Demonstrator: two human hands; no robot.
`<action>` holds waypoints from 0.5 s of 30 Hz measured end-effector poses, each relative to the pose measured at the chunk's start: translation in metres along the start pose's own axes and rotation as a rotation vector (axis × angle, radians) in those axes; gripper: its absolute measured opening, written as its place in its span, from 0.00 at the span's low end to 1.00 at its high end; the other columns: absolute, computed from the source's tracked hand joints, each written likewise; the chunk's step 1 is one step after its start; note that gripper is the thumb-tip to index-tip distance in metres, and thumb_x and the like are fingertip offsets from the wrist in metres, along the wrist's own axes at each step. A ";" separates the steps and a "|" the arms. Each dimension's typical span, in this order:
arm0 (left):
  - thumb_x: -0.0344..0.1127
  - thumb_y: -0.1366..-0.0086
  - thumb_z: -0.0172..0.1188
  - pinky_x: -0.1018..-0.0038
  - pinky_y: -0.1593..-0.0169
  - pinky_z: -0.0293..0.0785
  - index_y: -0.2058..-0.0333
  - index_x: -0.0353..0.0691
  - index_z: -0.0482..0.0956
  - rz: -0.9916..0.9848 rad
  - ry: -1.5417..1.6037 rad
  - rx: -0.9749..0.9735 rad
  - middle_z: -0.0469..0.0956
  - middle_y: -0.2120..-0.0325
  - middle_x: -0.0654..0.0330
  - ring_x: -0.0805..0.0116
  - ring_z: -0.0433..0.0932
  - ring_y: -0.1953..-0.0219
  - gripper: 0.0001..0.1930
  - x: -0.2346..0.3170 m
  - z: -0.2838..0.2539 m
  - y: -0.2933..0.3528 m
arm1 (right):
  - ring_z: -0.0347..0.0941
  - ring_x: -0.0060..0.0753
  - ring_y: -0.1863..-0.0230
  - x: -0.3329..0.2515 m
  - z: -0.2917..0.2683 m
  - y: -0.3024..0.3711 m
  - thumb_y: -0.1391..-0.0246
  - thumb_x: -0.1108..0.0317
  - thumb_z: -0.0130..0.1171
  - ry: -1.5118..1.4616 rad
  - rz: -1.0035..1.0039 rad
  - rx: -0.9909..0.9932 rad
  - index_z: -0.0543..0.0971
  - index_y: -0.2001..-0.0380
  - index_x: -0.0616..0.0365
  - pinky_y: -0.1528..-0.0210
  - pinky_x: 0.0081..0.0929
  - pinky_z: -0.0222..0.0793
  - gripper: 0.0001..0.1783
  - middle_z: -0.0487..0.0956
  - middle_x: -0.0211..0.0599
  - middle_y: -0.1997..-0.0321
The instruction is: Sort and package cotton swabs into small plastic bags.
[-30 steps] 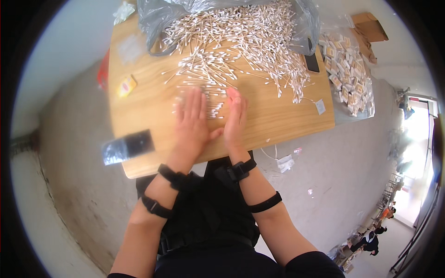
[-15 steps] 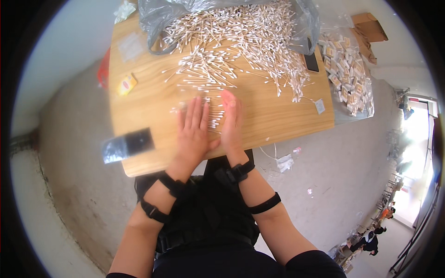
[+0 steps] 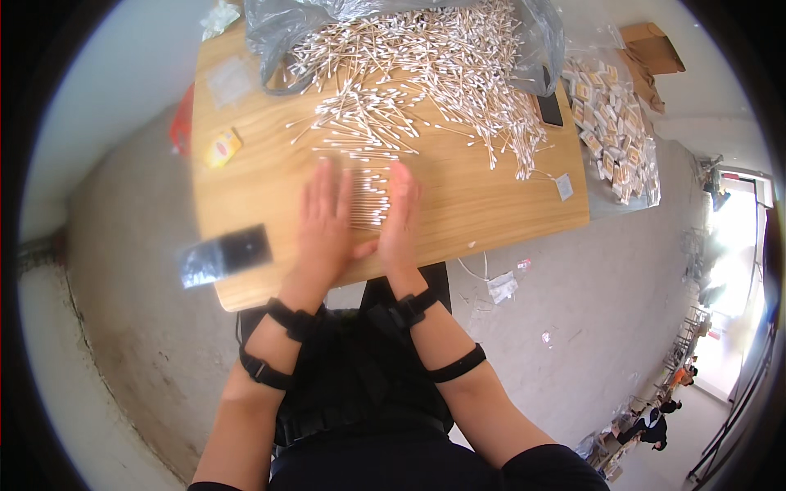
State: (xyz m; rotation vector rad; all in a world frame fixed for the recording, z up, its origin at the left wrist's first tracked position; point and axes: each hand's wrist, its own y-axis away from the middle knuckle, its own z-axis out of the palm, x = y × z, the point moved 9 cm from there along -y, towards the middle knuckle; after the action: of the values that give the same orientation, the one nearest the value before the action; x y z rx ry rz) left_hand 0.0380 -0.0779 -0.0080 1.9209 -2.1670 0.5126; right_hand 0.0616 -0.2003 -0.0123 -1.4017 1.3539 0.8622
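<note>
Between my hands, near the table's front edge, lies a row of cotton swabs (image 3: 370, 199), set side by side with wooden sticks and white tips. Along its left end stands my left hand (image 3: 324, 225), fingers stretched forward and slightly blurred. At the right end my right hand (image 3: 399, 217) is held on edge, fingers extended, its inner side against or close to the swab tips. Just beyond the row is a looser bunch of swabs (image 3: 368, 119). A large heap of swabs (image 3: 458, 57) spills from a grey plastic bag (image 3: 278, 49) at the far side.
A dark phone-like slab (image 3: 228, 256) overhangs the wooden table's (image 3: 491, 209) left edge. A small yellow packet (image 3: 223, 149) lies farther back. On the right are a black phone (image 3: 549, 110), a white tag (image 3: 564, 187) and a clear bag of small packs (image 3: 610, 123). People sit far right.
My left hand has shifted left off the swabs, uncovering more of the row. My right hand has moved slightly left, toward the row's right end.
</note>
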 end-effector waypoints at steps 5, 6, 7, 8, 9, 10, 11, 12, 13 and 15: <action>0.54 0.67 0.73 0.54 0.32 0.45 0.34 0.37 0.52 0.113 -0.043 -0.045 0.49 0.33 0.50 0.54 0.47 0.30 0.61 0.012 0.005 -0.001 | 0.57 0.41 0.36 0.017 0.009 -0.006 0.32 0.53 0.31 -0.331 0.119 -0.006 0.63 0.42 0.65 0.33 0.36 0.50 0.28 0.64 0.47 0.40; 0.54 0.67 0.73 0.54 0.32 0.45 0.34 0.37 0.52 0.120 -0.035 -0.042 0.49 0.33 0.50 0.54 0.47 0.30 0.61 0.017 0.001 -0.004 | 0.56 0.41 0.34 0.030 0.000 -0.007 0.32 0.52 0.29 -0.396 0.131 0.024 0.61 0.40 0.67 0.31 0.36 0.49 0.30 0.62 0.49 0.37; 0.53 0.62 0.71 0.54 0.31 0.43 0.34 0.36 0.52 0.123 0.028 -0.093 0.49 0.32 0.51 0.54 0.46 0.30 0.58 0.015 -0.004 -0.003 | 0.56 0.41 0.34 0.027 0.000 -0.008 0.32 0.52 0.29 -0.404 0.133 0.018 0.61 0.40 0.67 0.31 0.36 0.49 0.30 0.62 0.49 0.37; 0.52 0.58 0.69 0.54 0.31 0.42 0.34 0.35 0.51 0.125 0.095 -0.145 0.48 0.32 0.51 0.55 0.45 0.30 0.55 0.015 -0.004 0.000 | 0.56 0.41 0.34 0.025 -0.008 -0.007 0.31 0.52 0.29 -0.396 0.160 0.069 0.60 0.40 0.68 0.31 0.35 0.49 0.31 0.62 0.50 0.37; 0.52 0.58 0.69 0.54 0.31 0.42 0.34 0.35 0.51 0.118 0.092 -0.148 0.48 0.32 0.51 0.55 0.45 0.30 0.55 0.012 -0.004 0.002 | 0.56 0.41 0.33 0.022 -0.012 -0.006 0.31 0.51 0.30 -0.386 0.187 0.120 0.59 0.40 0.69 0.31 0.35 0.48 0.31 0.62 0.51 0.37; 0.54 0.60 0.70 0.53 0.31 0.42 0.35 0.34 0.51 0.165 0.085 -0.146 0.48 0.32 0.50 0.54 0.46 0.30 0.57 0.017 -0.005 0.001 | 0.56 0.41 0.33 0.021 -0.014 -0.008 0.31 0.51 0.30 -0.382 0.187 0.121 0.59 0.40 0.69 0.31 0.35 0.48 0.31 0.62 0.51 0.37; 0.55 0.62 0.71 0.53 0.31 0.42 0.35 0.34 0.51 0.213 0.078 -0.144 0.48 0.32 0.50 0.53 0.46 0.30 0.59 0.022 -0.005 0.002 | 0.58 0.40 0.36 0.020 -0.019 -0.011 0.31 0.53 0.31 -0.380 0.172 0.156 0.62 0.41 0.67 0.33 0.35 0.50 0.29 0.64 0.48 0.39; 0.55 0.62 0.71 0.53 0.31 0.42 0.35 0.34 0.51 0.215 0.082 -0.145 0.48 0.32 0.50 0.53 0.46 0.30 0.59 0.025 -0.006 0.004 | 0.61 0.39 0.39 0.019 -0.023 -0.013 0.31 0.54 0.32 -0.379 0.156 0.191 0.65 0.43 0.65 0.35 0.34 0.51 0.26 0.66 0.44 0.41; 0.55 0.64 0.71 0.53 0.31 0.42 0.35 0.34 0.51 0.199 0.084 -0.138 0.48 0.33 0.48 0.51 0.46 0.30 0.60 0.025 -0.008 0.007 | 0.61 0.39 0.39 0.018 -0.025 -0.015 0.31 0.54 0.32 -0.378 0.156 0.193 0.65 0.43 0.65 0.35 0.34 0.51 0.26 0.66 0.44 0.41; 0.55 0.65 0.72 0.53 0.31 0.43 0.35 0.34 0.51 0.185 0.086 -0.132 0.48 0.33 0.47 0.50 0.45 0.30 0.61 0.026 -0.007 0.012 | 0.60 0.41 0.39 0.012 -0.026 -0.021 0.31 0.56 0.31 -0.204 0.115 0.136 0.65 0.43 0.64 0.35 0.36 0.51 0.26 0.66 0.46 0.42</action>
State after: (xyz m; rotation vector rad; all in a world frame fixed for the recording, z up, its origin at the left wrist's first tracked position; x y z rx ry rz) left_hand 0.0223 -0.0980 0.0071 1.6118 -2.2737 0.4609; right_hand 0.0804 -0.2302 -0.0128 -1.1096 1.3190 0.9438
